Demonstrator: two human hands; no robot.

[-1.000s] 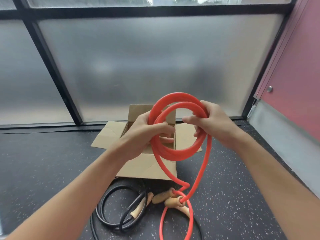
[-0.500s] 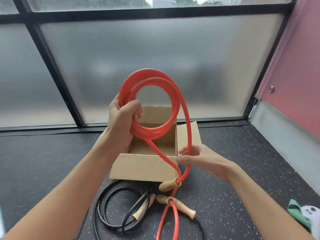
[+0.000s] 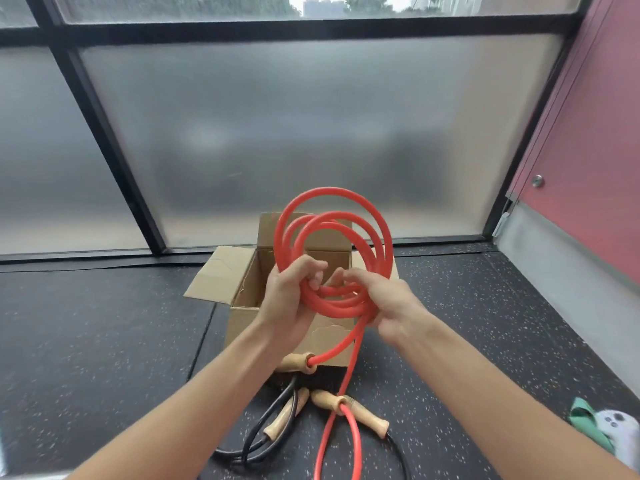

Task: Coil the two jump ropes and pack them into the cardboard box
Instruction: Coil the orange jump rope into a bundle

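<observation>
Several loops of the red jump rope (image 3: 374, 220) stand upright in the air in front of the open cardboard box (image 3: 242, 320). My left hand (image 3: 294, 299) grips the bottom of the coil from the left. My right hand (image 3: 384, 299) grips the same bundle from the right. One wooden handle (image 3: 296, 362) of the red rope hangs just under my left wrist. A red tail runs down to the floor past another wooden handle (image 3: 360, 412). The black jump rope (image 3: 263, 438) lies loosely coiled on the floor in front of the box.
The box stands on dark speckled floor mats close to a frosted glass wall (image 3: 311, 133). A red wall panel (image 3: 595, 150) rises on the right. At the lower right edge lie a green cloth (image 3: 588, 427) and a white controller (image 3: 620, 427).
My right hand rose from the rope's lower strand up to the coil, adding another loop. The coil came lower, and both hands now hold its bottom.
</observation>
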